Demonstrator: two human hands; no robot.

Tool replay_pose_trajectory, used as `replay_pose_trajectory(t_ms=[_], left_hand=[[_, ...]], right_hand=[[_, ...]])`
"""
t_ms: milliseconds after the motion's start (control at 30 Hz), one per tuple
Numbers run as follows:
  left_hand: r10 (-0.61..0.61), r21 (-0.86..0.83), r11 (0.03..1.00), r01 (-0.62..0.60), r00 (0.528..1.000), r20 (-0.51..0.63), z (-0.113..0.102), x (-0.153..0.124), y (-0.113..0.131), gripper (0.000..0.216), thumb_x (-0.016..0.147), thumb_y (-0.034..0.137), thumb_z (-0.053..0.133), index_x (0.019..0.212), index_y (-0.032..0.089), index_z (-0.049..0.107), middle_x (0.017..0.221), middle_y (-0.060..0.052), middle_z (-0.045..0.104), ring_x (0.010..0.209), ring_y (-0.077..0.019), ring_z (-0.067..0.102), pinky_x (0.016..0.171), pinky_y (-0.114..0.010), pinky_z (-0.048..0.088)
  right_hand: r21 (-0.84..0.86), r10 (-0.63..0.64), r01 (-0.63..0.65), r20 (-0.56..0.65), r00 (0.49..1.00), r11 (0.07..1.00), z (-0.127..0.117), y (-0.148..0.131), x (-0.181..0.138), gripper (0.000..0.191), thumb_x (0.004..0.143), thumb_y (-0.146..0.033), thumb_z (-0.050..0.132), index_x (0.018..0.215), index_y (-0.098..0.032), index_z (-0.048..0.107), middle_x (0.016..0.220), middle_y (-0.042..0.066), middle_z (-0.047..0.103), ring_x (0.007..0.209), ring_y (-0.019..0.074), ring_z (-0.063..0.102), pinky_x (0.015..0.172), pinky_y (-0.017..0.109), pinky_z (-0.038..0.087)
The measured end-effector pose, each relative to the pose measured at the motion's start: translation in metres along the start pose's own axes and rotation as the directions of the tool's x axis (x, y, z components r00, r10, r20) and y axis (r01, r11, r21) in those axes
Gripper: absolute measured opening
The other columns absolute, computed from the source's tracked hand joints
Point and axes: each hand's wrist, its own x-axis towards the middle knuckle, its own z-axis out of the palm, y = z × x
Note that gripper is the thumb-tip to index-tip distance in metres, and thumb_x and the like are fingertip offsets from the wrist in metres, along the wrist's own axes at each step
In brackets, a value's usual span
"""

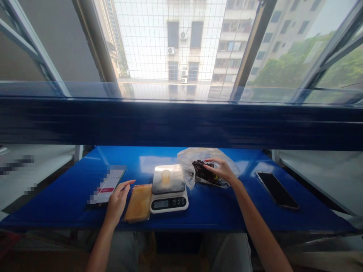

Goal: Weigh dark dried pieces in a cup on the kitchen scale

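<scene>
A clear plastic bag (185,160) lies spread on the blue table, holding a pile of dark brown, crumpled dried pieces (201,172). Over that pile is my right hand (222,170), fingers apart with the tips at the pieces; nothing visible is held. My left hand (118,198) rests at the left, fingers stretched out, beside a flat stack of yellowish plastic pouches (139,204). Between the hands sits a white kitchen scale (169,190) with a metal top. A small yellowish translucent cup (165,176) stands on it, and the display seems to read 28 or 2.8.
Partly behind my left hand lies a phone with a lit screen (109,187), blurred in places. Another phone, dark-screened (278,189), lies at the right. A blue bar (181,122) crosses above the table's far side, before a window with a grille.
</scene>
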Motion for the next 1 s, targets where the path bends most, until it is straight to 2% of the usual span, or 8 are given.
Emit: replay_pose_trajectory(t_ms=[133,367,600,800,1000], left_hand=[[-0.01,0.007,1.0,0.01,1.0,0.002,-0.001,-0.002,0.005,0.045,0.074,0.051,0.047,0.098,0.018,0.067,0.112,-0.009,0.066,0.111,-0.0284,0.056,0.101,-0.042,0.039],[0.005,-0.011,1.0,-0.005,1.0,0.016,-0.001,-0.004,0.01,0.042,0.076,0.048,0.047,0.097,0.017,0.067,0.112,-0.009,0.066,0.112,-0.0278,0.054,0.101,-0.041,0.038],[0.014,-0.052,0.999,-0.013,1.0,0.013,0.006,-0.003,0.008,0.04,0.078,0.044,0.047,0.098,0.016,0.067,0.111,-0.01,0.065,0.108,-0.0265,0.057,0.098,-0.04,0.04],[0.011,-0.087,0.996,-0.011,1.0,0.002,0.012,-0.007,0.015,0.036,0.08,0.041,0.046,0.096,0.017,0.068,0.108,-0.009,0.067,0.107,-0.0252,0.057,0.095,-0.037,0.042],[0.006,-0.095,0.995,-0.005,1.0,0.002,0.011,-0.005,0.008,0.036,0.081,0.041,0.048,0.098,0.017,0.068,0.109,-0.008,0.067,0.104,-0.0244,0.059,0.095,-0.038,0.042]], right_hand=[[0.018,0.029,-0.031,0.104,0.994,0.999,0.002,0.003,-0.004,0.03,0.073,-0.043,0.07,0.094,-0.021,0.072,0.098,0.007,0.073,0.095,0.0257,0.067,0.085,0.04,0.052],[0.057,0.092,-0.1,0.139,0.986,0.993,0.001,0.009,-0.004,0.029,0.073,-0.042,0.07,0.094,-0.022,0.072,0.098,0.007,0.073,0.095,0.0264,0.066,0.086,0.041,0.051],[0.116,0.143,-0.157,0.117,0.983,0.981,-0.004,0.008,-0.003,0.027,0.073,-0.042,0.067,0.09,-0.021,0.072,0.094,0.007,0.073,0.091,0.0269,0.067,0.082,0.039,0.052],[0.085,0.156,-0.161,0.069,0.985,0.983,-0.003,0.017,-0.003,0.029,0.072,-0.045,0.065,0.085,-0.02,0.072,0.091,0.009,0.073,0.09,0.0292,0.067,0.08,0.042,0.052],[0.081,0.164,-0.17,0.073,0.984,0.982,-0.006,0.013,-0.003,0.029,0.07,-0.045,0.068,0.085,-0.02,0.07,0.091,0.008,0.072,0.089,0.028,0.067,0.081,0.041,0.052]])
